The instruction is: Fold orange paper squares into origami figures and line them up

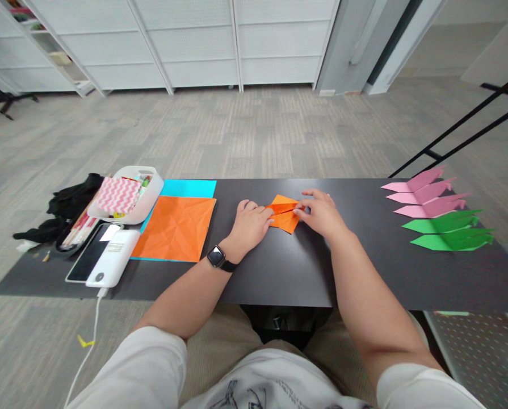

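Note:
A small folded orange paper (284,213) lies on the black table (279,267), near its far edge. My left hand (250,222), a watch on its wrist, rests fingers-down on the paper's left end. From the right, my right hand (319,213) pinches the paper's right edge with its fingertips. Both hands press the paper against the table.
A crumpled orange sheet (177,228) lies over a blue sheet (189,188) at left. Beside them are a phone (87,262), a white power bank (114,258), a white tray (147,196) of papers and black cloth (72,199). Folded pink pieces (424,193) and green pieces (447,232) lie at right.

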Demonstrator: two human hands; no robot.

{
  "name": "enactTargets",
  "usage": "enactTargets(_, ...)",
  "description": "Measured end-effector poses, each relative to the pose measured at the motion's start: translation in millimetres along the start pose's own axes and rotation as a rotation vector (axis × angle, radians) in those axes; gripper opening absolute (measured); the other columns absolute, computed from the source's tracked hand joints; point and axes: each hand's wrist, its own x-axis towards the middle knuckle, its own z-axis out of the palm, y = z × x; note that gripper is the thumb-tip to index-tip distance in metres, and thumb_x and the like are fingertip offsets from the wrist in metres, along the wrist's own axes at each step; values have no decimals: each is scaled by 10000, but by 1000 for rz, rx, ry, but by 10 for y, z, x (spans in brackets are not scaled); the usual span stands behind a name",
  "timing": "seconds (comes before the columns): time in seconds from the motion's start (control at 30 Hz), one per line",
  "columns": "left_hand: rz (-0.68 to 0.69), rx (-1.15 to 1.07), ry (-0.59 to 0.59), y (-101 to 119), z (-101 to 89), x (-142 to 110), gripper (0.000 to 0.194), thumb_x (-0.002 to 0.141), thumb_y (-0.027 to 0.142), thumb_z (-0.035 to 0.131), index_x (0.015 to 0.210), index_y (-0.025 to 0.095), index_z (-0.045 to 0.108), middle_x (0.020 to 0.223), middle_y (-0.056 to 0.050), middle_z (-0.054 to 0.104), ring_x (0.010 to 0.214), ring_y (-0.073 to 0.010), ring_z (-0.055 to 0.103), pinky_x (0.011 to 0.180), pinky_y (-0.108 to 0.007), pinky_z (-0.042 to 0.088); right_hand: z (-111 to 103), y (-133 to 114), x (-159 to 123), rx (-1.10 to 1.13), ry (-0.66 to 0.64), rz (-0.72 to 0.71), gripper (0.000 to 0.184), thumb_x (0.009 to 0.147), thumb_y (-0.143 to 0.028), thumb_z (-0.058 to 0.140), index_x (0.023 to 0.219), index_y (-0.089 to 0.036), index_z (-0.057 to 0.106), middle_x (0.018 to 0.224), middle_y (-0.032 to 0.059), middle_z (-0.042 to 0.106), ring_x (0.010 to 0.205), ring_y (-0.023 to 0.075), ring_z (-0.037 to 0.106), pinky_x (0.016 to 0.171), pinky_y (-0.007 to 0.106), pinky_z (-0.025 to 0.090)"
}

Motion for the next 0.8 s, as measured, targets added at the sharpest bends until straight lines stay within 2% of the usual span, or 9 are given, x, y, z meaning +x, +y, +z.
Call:
enactTargets(0.2, -17, -5, 10, 22, 3, 19, 227, 1040, 227, 578, 1204, 265, 730, 1127, -75, 778, 1077, -302, 610, 1067, -523, 393, 50, -36, 11, 12, 38, -54, 80, 922, -283, 761, 915, -302, 838, 1376, 87, 666, 1260, 362, 617, 1122, 675, 468)
enactTargets(0.33, -6, -21, 15, 38, 5, 43, 263, 1038, 189, 556, 1219, 274, 729, 1184, -70, 768, 1113, -298, 610, 1063, -523, 394, 61, -55, 19, 18, 47, -61, 89, 906, -250, 765, 909, -299, 839, 1353, 87, 676, 1255, 360, 620, 1118, 654, 475)
enactTargets(0.47, 23, -37, 5, 36, 15, 55, 277, 1055, 175, 525, 1138, 286, 765, 1166, -54, 771, 1117, -287, 612, 1062, -521, 392, 69, -62, 17, 23, 24, -47, 86, 896, -229, 765, 894, -280, 834, 1358, 102, 677, 1264, 368, 623, 1121, 656, 473)
enactTargets(0.6, 37, -54, 9, 14, 40, 55, 220, 1062, 267, 582, 1030, 285, 798, 1120, -50, 778, 1101, -284, 610, 1080, -532, 383, 54, -102, 13, 64, 29, -61, 105, 912, -236, 732, 912, -284, 825, 1352, 97, 679, 1269, 354, 632, 1136, 648, 479)
enactTargets(0.7, 21, -74, 29, 0, 68, 60, 181, 1054, 344, 627, 1024, 289, 797, 1106, -49, 782, 1122, -284, 616, 1109, -534, 372, 1, -147, 21, 139, 58, -91, 118, 936, -262, 696, 948, -286, 810, 1330, 91, 680, 1254, 323, 651, 1138, 594, 509)
enactTargets(0.8, 6, -81, 31, -4, 91, 72, 160, 1045, 349, 645, 1026, 280, 789, 1103, -50, 785, 1128, -285, 629, 1140, -539, 358, -55, -165, 38, 196, 111, -110, 158, 937, -284, 689, 1074, -282, 769, 1303, 104, 683, 1262, 317, 655, 1145, 548, 520)
